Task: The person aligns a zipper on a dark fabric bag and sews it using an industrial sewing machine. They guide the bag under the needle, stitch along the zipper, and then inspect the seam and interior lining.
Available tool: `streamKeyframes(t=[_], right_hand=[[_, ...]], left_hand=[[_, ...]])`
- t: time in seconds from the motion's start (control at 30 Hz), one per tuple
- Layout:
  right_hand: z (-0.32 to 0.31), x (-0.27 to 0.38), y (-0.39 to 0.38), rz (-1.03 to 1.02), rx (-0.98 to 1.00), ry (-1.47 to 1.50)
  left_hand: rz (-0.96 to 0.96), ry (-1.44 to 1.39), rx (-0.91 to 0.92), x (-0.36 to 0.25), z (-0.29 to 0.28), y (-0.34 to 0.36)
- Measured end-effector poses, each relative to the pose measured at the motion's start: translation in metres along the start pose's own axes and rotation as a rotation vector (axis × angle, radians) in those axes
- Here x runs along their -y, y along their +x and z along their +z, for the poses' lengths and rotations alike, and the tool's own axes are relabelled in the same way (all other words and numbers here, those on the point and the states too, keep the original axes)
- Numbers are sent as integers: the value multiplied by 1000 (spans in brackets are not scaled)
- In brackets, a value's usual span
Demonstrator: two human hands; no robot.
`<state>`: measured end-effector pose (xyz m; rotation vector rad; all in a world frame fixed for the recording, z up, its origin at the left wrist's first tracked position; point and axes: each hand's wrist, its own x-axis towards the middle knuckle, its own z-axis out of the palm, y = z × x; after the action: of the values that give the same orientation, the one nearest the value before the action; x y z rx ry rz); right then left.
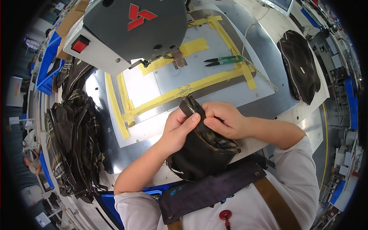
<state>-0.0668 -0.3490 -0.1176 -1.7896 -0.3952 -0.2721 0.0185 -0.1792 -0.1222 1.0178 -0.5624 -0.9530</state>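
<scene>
A dark fabric piece with a zipper and plaid lining (pixel 197 155) is held at the table's front edge, its top zipper end pointing toward the machine. My left hand (pixel 178 130) grips the zipper end, thumb lying over the silver teeth. My right hand (pixel 224 120) pinches the same fabric just to the right, fingers curled. Beyond them lies a taped template plate (pixel 161 88) with yellow strips along its edges. Green-handled snips (pixel 228 60) rest on it to the upper right.
A grey sewing machine head (pixel 132 38) overhangs the plate. Piled dark garment pieces (pixel 73 142) lie at the left beside blue crates (pixel 48 78). Another dark zippered piece (pixel 299 67) lies at the right. A person (pixel 32 165) is partly visible at the far left.
</scene>
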Motion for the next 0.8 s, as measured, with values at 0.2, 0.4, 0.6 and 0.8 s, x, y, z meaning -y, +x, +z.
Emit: streamKeyframes(t=[0.2,0.4,0.6,0.8], right_hand=[[-8,16,3,261,10,7],[-6,14,5,345,23,170],[-2,1,1,247,11,329],[1,-5,-2,160,-18,224]], left_hand=[[60,126,0,3,-3,2],[-10,-33,-63,6,2,2],[-103,-289,-39,6,2,1],[-66,-101,-20,-2,-2,4]])
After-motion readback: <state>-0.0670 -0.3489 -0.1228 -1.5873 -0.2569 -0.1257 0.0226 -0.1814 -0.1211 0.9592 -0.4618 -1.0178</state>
